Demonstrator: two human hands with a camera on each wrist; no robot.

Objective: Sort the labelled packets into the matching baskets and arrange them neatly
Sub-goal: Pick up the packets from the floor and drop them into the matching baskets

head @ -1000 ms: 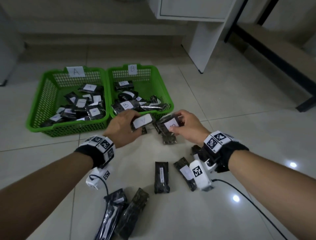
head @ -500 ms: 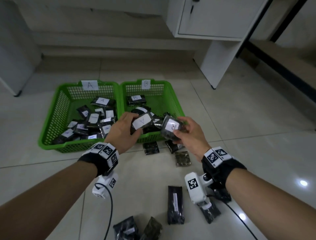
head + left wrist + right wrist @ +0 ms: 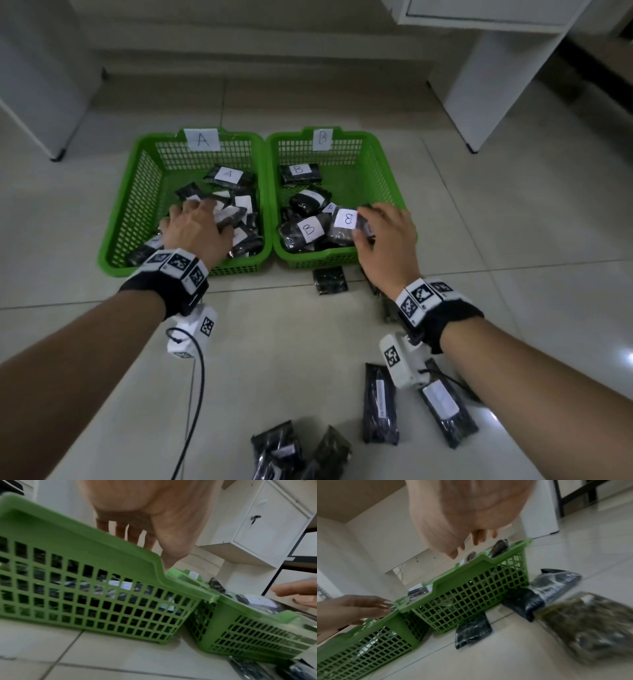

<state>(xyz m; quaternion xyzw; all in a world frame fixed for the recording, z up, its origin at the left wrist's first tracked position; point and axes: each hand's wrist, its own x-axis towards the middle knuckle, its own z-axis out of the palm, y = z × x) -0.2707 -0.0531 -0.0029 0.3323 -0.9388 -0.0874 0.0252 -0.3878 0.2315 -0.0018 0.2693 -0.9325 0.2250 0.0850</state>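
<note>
Two green plastic mesh baskets side by side on pale floor tiles: left basket tagged A [image 3: 144, 192], right basket tagged B [image 3: 380, 178], both part-filled with dark labelled packets. Left hand [image 3: 195, 229] over the A basket, fingers loosely spread on a dark packet [image 3: 231, 216], grip unclear. Right hand [image 3: 387, 236] over the B basket, pinching a dark packet with white B label [image 3: 346, 222]. More dark packets [image 3: 380, 404] loose on the tiles nearby.

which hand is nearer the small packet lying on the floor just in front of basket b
Right. The right hand is over basket B's front rim, just beyond the packet; the left hand is over basket A.
</note>
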